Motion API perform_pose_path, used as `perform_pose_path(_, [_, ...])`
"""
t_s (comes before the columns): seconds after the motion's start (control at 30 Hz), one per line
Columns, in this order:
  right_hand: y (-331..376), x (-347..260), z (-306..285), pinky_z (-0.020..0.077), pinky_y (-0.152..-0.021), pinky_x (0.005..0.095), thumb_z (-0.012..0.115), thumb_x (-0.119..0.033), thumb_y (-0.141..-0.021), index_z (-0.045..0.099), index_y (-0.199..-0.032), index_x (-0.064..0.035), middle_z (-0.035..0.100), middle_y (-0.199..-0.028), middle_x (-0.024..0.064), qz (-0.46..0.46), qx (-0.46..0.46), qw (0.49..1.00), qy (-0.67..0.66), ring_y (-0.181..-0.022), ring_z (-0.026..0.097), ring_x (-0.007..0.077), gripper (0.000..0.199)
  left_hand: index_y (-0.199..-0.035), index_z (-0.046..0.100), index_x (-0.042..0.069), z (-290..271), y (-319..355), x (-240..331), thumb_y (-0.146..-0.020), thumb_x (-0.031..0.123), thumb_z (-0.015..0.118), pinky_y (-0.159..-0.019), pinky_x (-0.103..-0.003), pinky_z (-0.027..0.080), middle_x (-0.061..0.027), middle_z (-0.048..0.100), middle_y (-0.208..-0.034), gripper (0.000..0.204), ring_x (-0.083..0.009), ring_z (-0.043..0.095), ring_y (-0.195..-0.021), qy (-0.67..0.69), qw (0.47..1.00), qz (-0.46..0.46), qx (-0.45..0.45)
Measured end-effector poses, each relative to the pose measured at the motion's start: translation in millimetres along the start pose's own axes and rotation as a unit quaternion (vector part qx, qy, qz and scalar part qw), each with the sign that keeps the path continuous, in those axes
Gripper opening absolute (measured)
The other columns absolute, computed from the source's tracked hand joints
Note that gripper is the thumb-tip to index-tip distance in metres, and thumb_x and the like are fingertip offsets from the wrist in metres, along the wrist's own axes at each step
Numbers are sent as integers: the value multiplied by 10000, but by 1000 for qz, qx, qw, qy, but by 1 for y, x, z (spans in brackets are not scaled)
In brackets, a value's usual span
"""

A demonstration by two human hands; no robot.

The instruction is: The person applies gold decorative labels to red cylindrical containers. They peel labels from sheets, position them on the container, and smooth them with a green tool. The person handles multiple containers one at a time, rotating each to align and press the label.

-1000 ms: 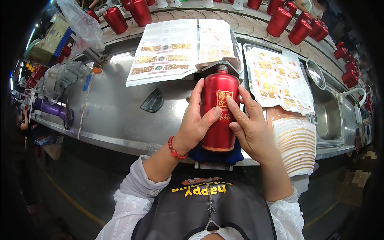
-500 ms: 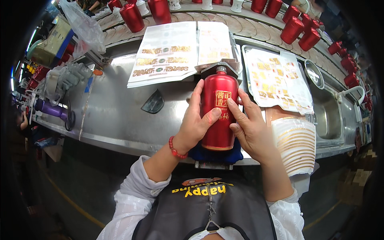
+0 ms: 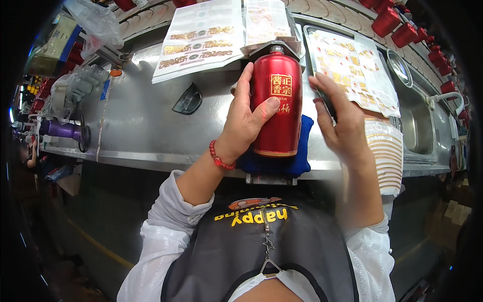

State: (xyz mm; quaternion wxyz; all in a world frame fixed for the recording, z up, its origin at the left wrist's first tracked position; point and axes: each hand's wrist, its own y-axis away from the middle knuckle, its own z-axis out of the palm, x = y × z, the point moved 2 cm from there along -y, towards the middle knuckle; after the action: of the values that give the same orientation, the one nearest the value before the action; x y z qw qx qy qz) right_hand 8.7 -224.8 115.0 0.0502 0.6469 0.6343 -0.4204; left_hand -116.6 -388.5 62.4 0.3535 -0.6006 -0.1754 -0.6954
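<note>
Fingers of the left hand [image 3: 245,123] wrap the red bottle [image 3: 275,108] and hold it upright, thumb across its front below the gold label. The right hand [image 3: 338,121] is spread open just beside the bottle, blurred, apparently not touching it. The bottle's base stands on a blue cloth [image 3: 274,162] at the near edge of the steel counter [image 3: 136,131]. Printed label sheets [image 3: 201,38] lie toward the counter's far edge, another sheet [image 3: 352,70] lies to the right, and a sink [image 3: 420,123] is at its right end.

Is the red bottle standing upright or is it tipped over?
Upright: the red bottle stands with its base on the blue pad, neck up, left hand gripping it.
</note>
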Motion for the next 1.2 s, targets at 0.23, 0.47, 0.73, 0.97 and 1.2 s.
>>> perform_pose_path(0.23, [-80, -3, -4, 514, -632, 413, 696, -156, -881, 564, -982, -87, 657, -768, 133, -129, -47, 981, 140, -732, 681, 325, 181, -1586, 87, -53, 2, -1, 4, -1006, 308, 640, -1087, -337, 439, -201, 404, -1497, 879, -221, 479, -1333, 39, 998, -23, -40])
perform_pose_path(0.47, [-41, -16, -2, 466, -802, 367, 827, -95, -745, 700, -913, -106, 645, -864, 46, -241, -98, 965, -9, -853, 624, 227, 211, -1598, 68, -26, -15, 4, -4, -1070, 445, 483, -1167, -363, 337, -222, 266, -1601, 819, -255, 354, -1440, 36, 994, 82, -56])
perform_pose_path(0.73, [15, 8, -16, 476, -608, 238, 793, -205, -903, 687, -976, -30, 663, -802, 24, 42, 61, 989, -125, -685, 603, 87, 218, -1433, 590, 185, -25, 5, 27, -1025, 599, 398, -1242, -525, 154, -73, 664, -1306, 613, -302, 380, -1419, -499, 771, 363, -157])
perform_pose_path(0.97, [24, 7, -23, 482, -673, 257, 706, -148, -903, 653, -996, -8, 651, -811, 42, 169, 76, 973, -137, -737, 585, 99, 176, -1356, 634, 252, -8, -21, 47, -1018, 648, 310, -1264, -507, 102, 16, 715, -907, 613, -246, 430, -1294, -529, 715, 369, -268])
perform_pose_path(1.2, [-10, -9, -21, 471, -674, 260, 727, -105, -895, 651, -978, -9, 633, -798, 32, 60, -7, 994, -96, -750, 575, 115, 149, -1360, 638, 183, -26, -50, 37, -1064, 545, 357, -1237, -534, 121, -61, 711, -1187, 545, -291, 465, -1296, -456, 800, 352, -167])
